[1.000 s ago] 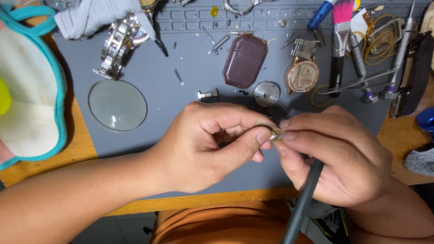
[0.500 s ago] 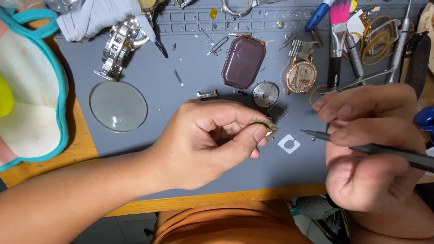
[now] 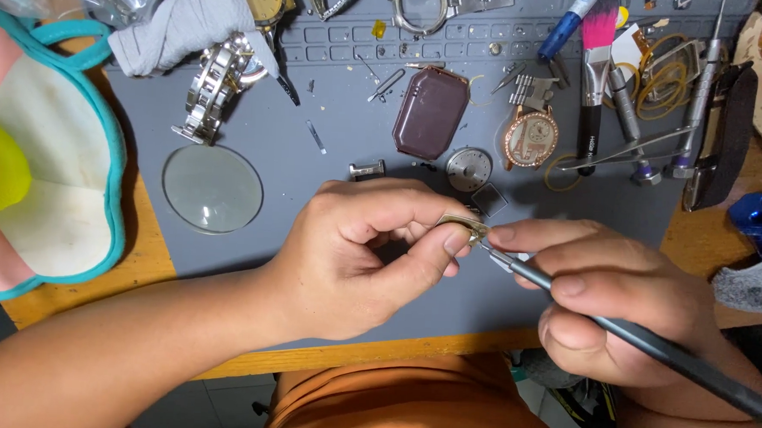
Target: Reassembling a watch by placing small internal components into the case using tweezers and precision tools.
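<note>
The fingers [image 3: 448, 243] of the left hand [image 3: 358, 256] are closed on a small metal frame [image 3: 463, 225], pinched between thumb and forefinger and held above the grey mat [image 3: 314, 177], near the front edge of the worktop [image 3: 366, 352]. The frame lies almost flat, with its long axis pointing right, toward the other hand. The right hand [image 3: 604, 296] is closed around a dark thin tool [image 3: 649, 344]; its metal tip meets the right end of the frame, touching or nearly touching, I cannot tell which. The tool runs from the frame down to the right, so the frame lies to the upper left of the right fingers.

Just behind the hands, on the mat, are a small dark square [image 3: 489, 199], a round grey part [image 3: 469, 169] and a brown watch case [image 3: 431, 112]. More to the left lie a round glass [image 3: 212, 188] and a steel bracelet [image 3: 215, 87]. Along the back edge and at the right side I see a brush [image 3: 595, 69], tweezers [image 3: 632, 150] and other tools. A teal-edged cloth [image 3: 57, 183] covers the left edge.
</note>
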